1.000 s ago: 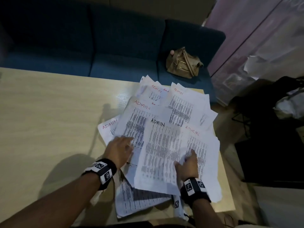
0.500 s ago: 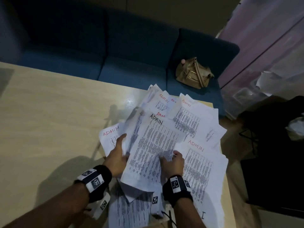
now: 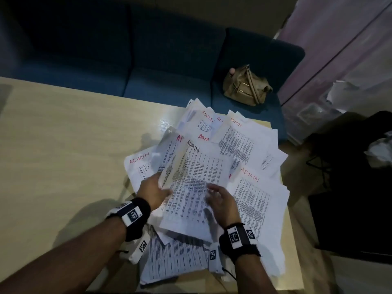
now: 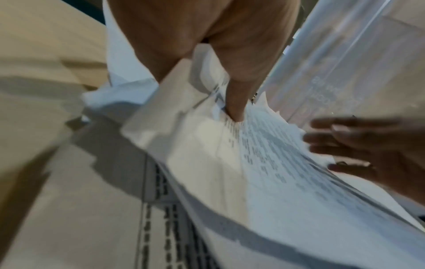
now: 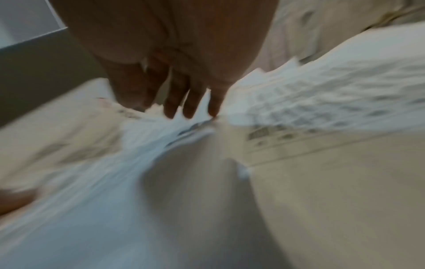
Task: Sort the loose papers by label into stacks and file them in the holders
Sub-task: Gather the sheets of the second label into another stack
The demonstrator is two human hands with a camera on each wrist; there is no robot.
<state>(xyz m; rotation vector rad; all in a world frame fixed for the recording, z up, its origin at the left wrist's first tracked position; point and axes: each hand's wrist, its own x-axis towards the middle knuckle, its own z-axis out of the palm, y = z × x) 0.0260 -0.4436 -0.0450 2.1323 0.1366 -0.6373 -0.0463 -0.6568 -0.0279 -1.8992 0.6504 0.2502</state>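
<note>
Loose printed papers (image 3: pixel 250 145), most labelled ADMIN in red, lie fanned over the right end of the wooden table (image 3: pixel 63 155). On top is a sheet labelled ADMIN in black (image 3: pixel 197 181). My left hand (image 3: pixel 154 192) grips the left edge of this sheet and a few under it, raised off the pile. In the left wrist view the left hand (image 4: pixel 230 102) has its thumb pressed on the printed sheets (image 4: pixel 264 163). My right hand (image 3: pixel 220 198) lies on the top sheet with fingers spread; the right wrist view shows straight fingers (image 5: pixel 174 107) touching paper, blurred.
A blue sofa (image 3: pixel 148 60) runs behind the table, with a tan handbag (image 3: pixel 246 85) on its right seat. The papers overhang the table's right edge, beside dark objects (image 3: pixel 350 187) on the floor. The table's left half is bare wood. No holders are in view.
My left hand went from lying flat on the pile to gripping and raising the sheets' left edge. My right hand let go of its pinch and spread its fingers on the top sheet.
</note>
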